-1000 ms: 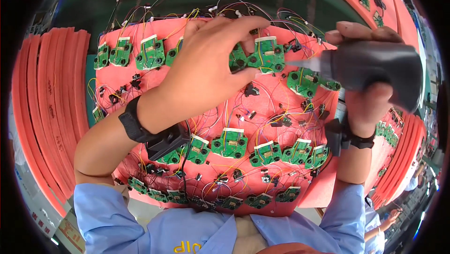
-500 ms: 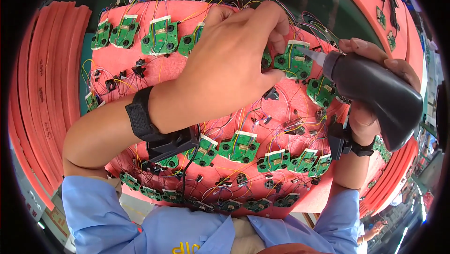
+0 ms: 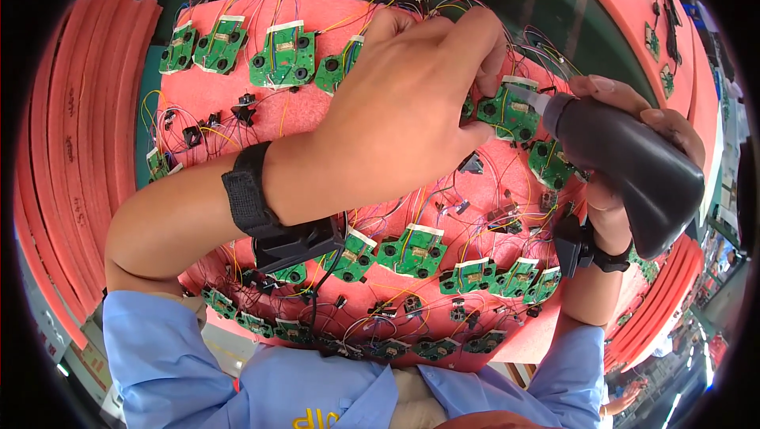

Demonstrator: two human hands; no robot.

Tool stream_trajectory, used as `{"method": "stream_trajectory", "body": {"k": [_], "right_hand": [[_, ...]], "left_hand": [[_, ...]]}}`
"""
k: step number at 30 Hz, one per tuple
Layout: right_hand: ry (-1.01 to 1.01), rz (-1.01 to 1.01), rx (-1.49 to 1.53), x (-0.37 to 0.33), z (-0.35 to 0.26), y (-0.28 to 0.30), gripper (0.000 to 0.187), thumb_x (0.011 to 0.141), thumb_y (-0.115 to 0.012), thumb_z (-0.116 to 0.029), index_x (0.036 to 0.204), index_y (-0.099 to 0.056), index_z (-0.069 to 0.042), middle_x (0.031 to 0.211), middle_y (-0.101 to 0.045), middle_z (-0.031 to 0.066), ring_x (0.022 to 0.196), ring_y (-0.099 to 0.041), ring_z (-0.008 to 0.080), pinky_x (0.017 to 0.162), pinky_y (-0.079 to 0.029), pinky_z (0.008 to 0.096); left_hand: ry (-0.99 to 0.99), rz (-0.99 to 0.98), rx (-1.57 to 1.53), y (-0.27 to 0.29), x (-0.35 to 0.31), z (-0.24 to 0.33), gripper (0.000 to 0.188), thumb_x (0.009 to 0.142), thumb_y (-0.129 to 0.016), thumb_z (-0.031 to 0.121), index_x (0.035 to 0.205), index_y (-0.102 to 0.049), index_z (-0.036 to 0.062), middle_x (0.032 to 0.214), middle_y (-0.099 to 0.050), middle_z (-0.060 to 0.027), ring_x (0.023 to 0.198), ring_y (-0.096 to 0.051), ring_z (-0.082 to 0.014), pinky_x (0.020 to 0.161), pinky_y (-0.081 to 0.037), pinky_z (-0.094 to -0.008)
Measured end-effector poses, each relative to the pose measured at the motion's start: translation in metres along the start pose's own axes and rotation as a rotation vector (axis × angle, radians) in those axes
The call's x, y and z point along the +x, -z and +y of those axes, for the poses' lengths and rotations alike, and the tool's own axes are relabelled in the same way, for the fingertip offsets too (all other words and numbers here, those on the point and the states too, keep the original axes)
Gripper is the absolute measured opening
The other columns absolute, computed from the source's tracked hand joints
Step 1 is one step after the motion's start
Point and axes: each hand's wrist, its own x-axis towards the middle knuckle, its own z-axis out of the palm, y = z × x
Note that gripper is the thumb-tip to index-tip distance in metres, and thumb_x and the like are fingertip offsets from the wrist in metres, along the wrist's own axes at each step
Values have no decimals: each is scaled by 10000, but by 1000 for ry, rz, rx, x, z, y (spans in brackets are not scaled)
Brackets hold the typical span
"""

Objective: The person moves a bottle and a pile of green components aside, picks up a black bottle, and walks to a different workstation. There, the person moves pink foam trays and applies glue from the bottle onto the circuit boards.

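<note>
My right hand (image 3: 669,116) is wrapped around a black squeeze bottle (image 3: 633,164), which is tilted with its pale nozzle pointing left. The nozzle tip is over the upper part of a green circuit board (image 3: 513,116) with a white strip along its top edge. My left hand (image 3: 419,100) reaches across the pink foam sheet (image 3: 317,124) with curled fingers, beside the same board. A sliver of green board shows between its thumb and forefinger, but most of its grip is hidden behind the back of the hand. Another board (image 3: 550,161) is just below the bottle's neck.
More wired boards (image 3: 283,53) line the foam's far edge, and others (image 3: 413,251) lie nearer me. Small black parts (image 3: 244,110) and thin wires are scattered between the rows. Stacked foam sheets (image 3: 95,144) stand at left, with another stack (image 3: 661,302) at right.
The view has shifted slightly, so the boards appear farther right. The nozzle tip has moved toward the upper left of its board. Both hands keep nearly the same pose.
</note>
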Motion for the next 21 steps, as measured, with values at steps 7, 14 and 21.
{"method": "stream_trajectory", "body": {"k": [7, 14, 21], "right_hand": [[-36, 27, 19, -2, -4, -3, 784, 803, -866, -480, 1315, -428, -78, 1202, -670, 304, 1081, -680, 478, 943, -550, 599], [-84, 47, 18, -1, -12, -6, 771, 800, -890, -435, 1304, -430, -76, 1177, -676, 316, 1081, -681, 480, 943, -549, 587], [-44, 25, 11, -3, -5, 1, 750, 802, -890, -428, 1281, -435, -72, 1181, -672, 321, 1081, -679, 482, 944, -546, 595]], "left_hand": [[56, -69, 13, 6, -2, 3, 536, 688, -861, 79, 1082, -499, 103, 948, -693, -13, 965, -687, -216, 996, -383, -396], [73, -72, -2, 5, -2, 3, 522, 687, -867, 85, 1062, -504, 104, 936, -687, -7, 952, -688, -217, 986, -377, -383], [69, -81, 15, 5, -1, 3, 518, 686, -869, 87, 1056, -507, 108, 932, -687, -5, 957, -691, -217, 970, -377, -385]]}}
